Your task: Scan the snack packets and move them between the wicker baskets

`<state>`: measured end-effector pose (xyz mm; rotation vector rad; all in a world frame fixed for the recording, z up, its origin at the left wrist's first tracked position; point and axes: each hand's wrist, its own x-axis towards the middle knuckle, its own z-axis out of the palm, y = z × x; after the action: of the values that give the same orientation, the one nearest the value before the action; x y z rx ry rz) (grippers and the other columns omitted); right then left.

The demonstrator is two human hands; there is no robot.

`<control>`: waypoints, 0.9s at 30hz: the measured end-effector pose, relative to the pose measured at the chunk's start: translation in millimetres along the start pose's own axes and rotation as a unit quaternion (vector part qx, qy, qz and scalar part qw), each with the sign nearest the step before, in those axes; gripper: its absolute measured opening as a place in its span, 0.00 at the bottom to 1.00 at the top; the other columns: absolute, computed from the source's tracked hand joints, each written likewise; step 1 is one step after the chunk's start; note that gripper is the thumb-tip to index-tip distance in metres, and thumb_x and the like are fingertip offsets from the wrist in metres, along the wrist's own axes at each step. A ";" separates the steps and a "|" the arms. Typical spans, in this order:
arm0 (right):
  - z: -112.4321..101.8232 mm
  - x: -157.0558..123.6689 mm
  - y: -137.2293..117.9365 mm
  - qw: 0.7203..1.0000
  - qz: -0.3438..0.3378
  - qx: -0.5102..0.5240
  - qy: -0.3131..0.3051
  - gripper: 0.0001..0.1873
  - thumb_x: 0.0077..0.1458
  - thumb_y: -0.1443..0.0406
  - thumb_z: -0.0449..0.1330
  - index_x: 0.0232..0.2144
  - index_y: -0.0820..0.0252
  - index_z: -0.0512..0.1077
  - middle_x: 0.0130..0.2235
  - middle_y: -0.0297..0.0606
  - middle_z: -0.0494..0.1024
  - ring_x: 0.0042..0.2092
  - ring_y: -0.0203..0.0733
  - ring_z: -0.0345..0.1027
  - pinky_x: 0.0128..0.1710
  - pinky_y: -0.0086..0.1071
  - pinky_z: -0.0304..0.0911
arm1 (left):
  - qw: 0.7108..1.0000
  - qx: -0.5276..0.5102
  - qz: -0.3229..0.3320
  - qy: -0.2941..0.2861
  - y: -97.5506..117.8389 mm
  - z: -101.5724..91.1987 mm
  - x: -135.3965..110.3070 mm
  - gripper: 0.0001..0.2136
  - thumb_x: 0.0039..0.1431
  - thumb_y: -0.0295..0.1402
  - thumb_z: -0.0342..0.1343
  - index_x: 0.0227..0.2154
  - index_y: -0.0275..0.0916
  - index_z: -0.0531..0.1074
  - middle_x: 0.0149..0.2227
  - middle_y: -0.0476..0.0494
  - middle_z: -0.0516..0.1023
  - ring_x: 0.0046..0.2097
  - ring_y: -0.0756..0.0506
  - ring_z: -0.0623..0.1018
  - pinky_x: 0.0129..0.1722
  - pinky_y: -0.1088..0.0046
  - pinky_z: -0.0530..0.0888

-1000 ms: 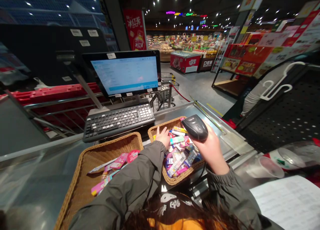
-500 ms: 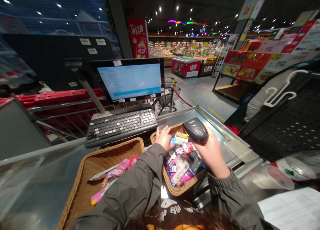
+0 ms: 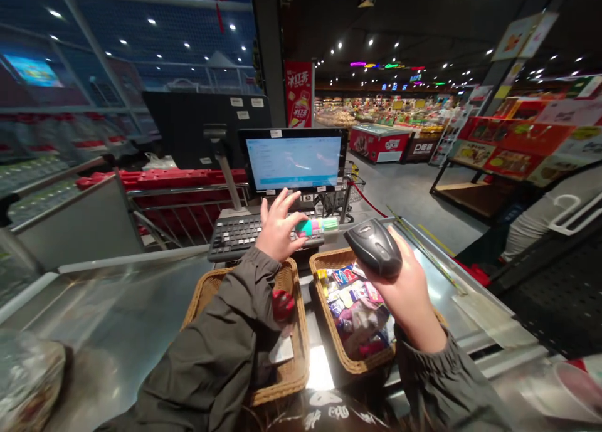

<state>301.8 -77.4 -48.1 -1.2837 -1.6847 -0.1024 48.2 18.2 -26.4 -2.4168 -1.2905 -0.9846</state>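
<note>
My left hand (image 3: 277, 230) is raised in front of the keyboard (image 3: 230, 239). Its thumb and fingers pinch a small turquoise-and-pink packet (image 3: 320, 226), whose end points right toward the scanner. A black barcode scanner (image 3: 375, 247) is gripped in my right hand (image 3: 414, 297), its head tilted toward the left. Beneath the scanner, a wicker basket (image 3: 355, 365) holds many small wrapped sweets (image 3: 360, 310). Under my left forearm stands a second wicker basket (image 3: 302, 338) with a red item (image 3: 283, 305) and a few packets; my sleeve hides part of it.
A lit checkout monitor (image 3: 294, 162) stands behind the keyboard, beside a second black screen (image 3: 188, 128) seen from behind. The metal counter (image 3: 132, 306) carries both baskets. A clear plastic-wrapped item (image 3: 31, 382) lies at lower left, and a blurred plastic cup (image 3: 571, 388) stands at lower right.
My left hand has lifted out of the sweets basket with the packet and moved left. My right hand still holds the scanner. The view has turned left.
</note>
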 end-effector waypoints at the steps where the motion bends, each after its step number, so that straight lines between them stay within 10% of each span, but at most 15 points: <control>1: 1.8 3.5 -6.8 1.000 -0.014 0.005 0.000 0.28 0.54 0.56 0.62 0.55 0.59 0.67 0.55 0.49 0.73 0.64 0.59 0.59 0.62 0.56 0.57 | 1.000 0.007 -0.001 0.008 -4.9 -7.2 -1.5 0.11 0.51 0.33 0.63 0.39 0.44 0.75 0.67 0.41 0.60 0.70 0.33 0.52 0.66 0.39 0.42; 15: 63.9 8.3 -76.5 0.993 -0.087 0.035 -0.070 0.23 0.53 0.61 0.62 0.53 0.57 0.71 0.58 0.49 0.69 0.65 0.63 0.54 0.63 0.64 0.51 | 0.994 0.060 -0.033 0.086 -47.7 -64.3 -38.1 0.11 0.56 0.37 0.62 0.42 0.45 0.77 0.69 0.40 0.55 0.71 0.35 0.51 0.67 0.41 0.42; 27: 65.3 -1.4 -106.6 0.992 -0.087 0.057 -0.071 0.23 0.53 0.62 0.61 0.52 0.57 0.69 0.57 0.51 0.70 0.66 0.64 0.52 0.62 0.64 0.51 | 0.991 0.055 -0.076 0.100 -69.0 -76.7 -55.5 0.12 0.56 0.38 0.62 0.43 0.46 0.77 0.69 0.41 0.54 0.70 0.36 0.52 0.67 0.43 0.43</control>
<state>178.0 -87.6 -34.1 -1.0797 -1.8948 -0.0189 -63.4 -14.7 -12.8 -2.1040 -1.4298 -1.1316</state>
